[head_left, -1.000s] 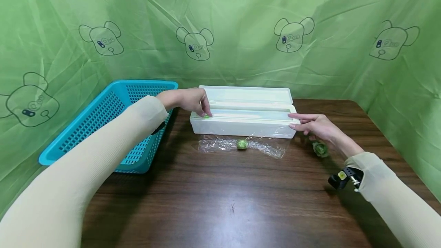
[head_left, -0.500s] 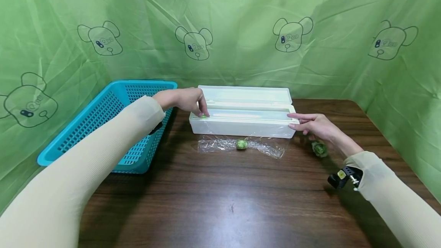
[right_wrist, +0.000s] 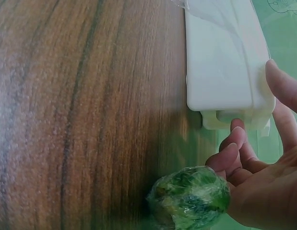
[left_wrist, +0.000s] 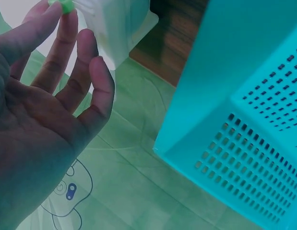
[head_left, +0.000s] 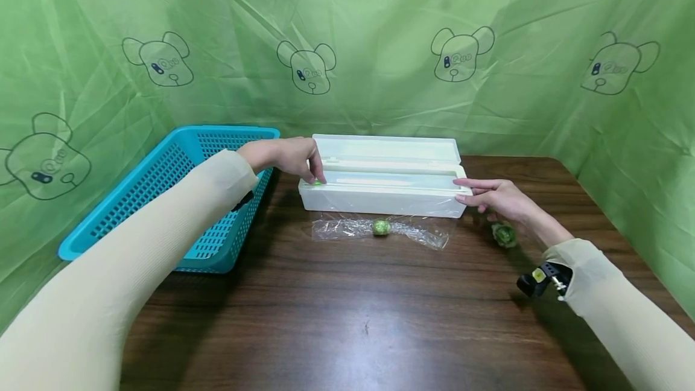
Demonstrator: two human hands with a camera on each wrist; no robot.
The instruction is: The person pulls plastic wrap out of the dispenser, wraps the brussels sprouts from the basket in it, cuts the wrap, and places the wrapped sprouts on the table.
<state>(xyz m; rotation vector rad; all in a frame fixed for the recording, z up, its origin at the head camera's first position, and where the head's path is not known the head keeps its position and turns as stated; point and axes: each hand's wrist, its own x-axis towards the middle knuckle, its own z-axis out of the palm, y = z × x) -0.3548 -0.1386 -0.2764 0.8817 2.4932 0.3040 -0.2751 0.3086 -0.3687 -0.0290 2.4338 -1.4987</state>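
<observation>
A long white cling film dispenser (head_left: 380, 199) stands on the table with its lid (head_left: 388, 149) tipped back. At its left end my left hand (head_left: 295, 157) pinches a small green slide cutter (left_wrist: 66, 5) between thumb and fingertips. My right hand (head_left: 502, 199) grips the dispenser's right end, thumb and fingers on its edge. Clear cling film (head_left: 342, 228) hangs from the front and lies crumpled on the table, with a small round green vegetable (head_left: 382, 228) on it. Below my right hand sits a leafy green vegetable (right_wrist: 189, 196) wrapped in film.
A blue perforated plastic basket (head_left: 217, 255) stands left of the dispenser, under my left forearm. The dark wooden table (head_left: 353, 318) reaches toward me. A green printed curtain (head_left: 380, 95) hangs behind and at both sides.
My left hand has slid slightly left with the green slide cutter, along the dispenser's front edge. My right hand keeps its hold on the right end.
</observation>
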